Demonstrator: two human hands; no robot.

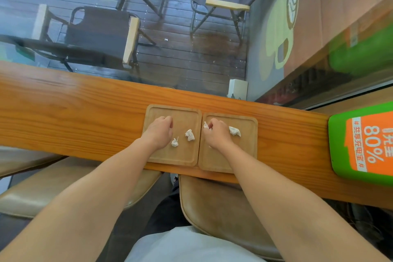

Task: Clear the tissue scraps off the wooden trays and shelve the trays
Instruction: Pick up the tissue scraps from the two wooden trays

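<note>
- Two wooden trays lay edge to edge on the orange-brown tabletop [74, 112], the left tray [182, 153] touching the right tray [221, 161] along one long side; each tray's longer axis ran roughly from 6 o'clock to 12 o'clock, tipped slightly toward 1.
- The left hand [158, 133] rested knuckles-up on the left tray at about 10 o'clock of its surface. Its fingers [167, 120] were curled under, so whether they held anything could not be told.
- The right hand [217, 133] sat on the right tray near its 11 o'clock corner, fingers bunched closed around a white tissue scrap [205, 125] that peeked out at the hand's 10 o'clock side; most of that scrap was hidden.
- Two loose scraps lay on the left tray: a small twisted scrap [174, 142] just beside the left hand at its 4 o'clock, and a larger crumpled scrap [190, 135] toward the tray's centre-right.
- Another crumpled piece [235, 131] lay on the right tray at the right hand's 3 o'clock, partly covered by it.
- A green and orange sign [361, 144] was cut off at the picture's right edge.
- Two tan seats [214, 208] sat below the tabletop's near edge.
</note>
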